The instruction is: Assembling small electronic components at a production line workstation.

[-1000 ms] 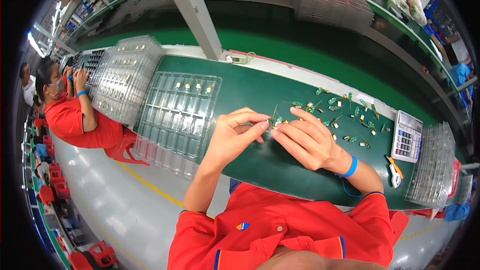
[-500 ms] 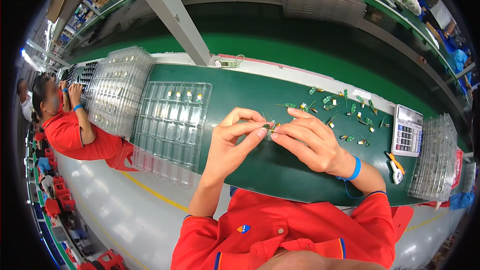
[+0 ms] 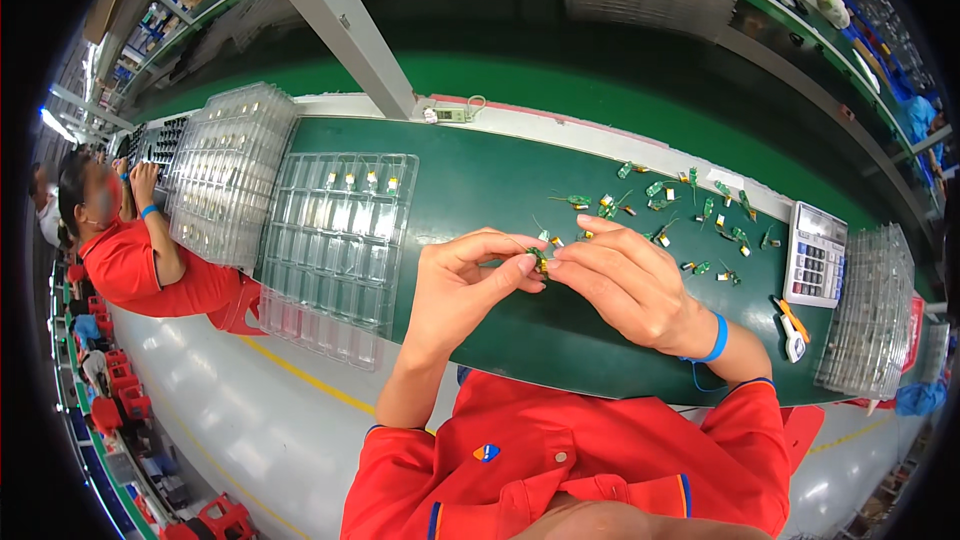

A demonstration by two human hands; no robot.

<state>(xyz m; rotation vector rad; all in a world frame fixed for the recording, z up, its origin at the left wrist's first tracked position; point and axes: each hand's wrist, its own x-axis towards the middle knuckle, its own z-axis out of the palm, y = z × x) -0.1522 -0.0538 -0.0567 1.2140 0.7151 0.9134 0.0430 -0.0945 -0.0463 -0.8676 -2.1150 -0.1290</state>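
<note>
A small green circuit board (image 3: 539, 259) with a thin wire and a yellowish part is pinched between the thumb and forefinger of my left hand (image 3: 455, 290). From the other side, my right hand (image 3: 632, 285) closes its fingertips on the edge of the same board; the right thumb is mostly hidden. Just beyond the fingertips, a small white-and-yellow piece (image 3: 551, 238) shows above the table. To the left, a clear plastic tray (image 3: 325, 250) has several small white-and-yellow parts (image 3: 350, 181) in its far row.
Several loose wired boards (image 3: 660, 195) are scattered at the right on the green table (image 3: 470, 175). Farther right are a calculator (image 3: 817, 255), an orange-and-white tool (image 3: 791, 330) and stacked clear trays (image 3: 868, 310). Another tray stack (image 3: 230, 175) stands left, beside a person in red (image 3: 140, 270).
The held board has tilted and shows more of its green and yellow sides. Both hands remain together in nearly the same place, and the view has shifted slightly.
</note>
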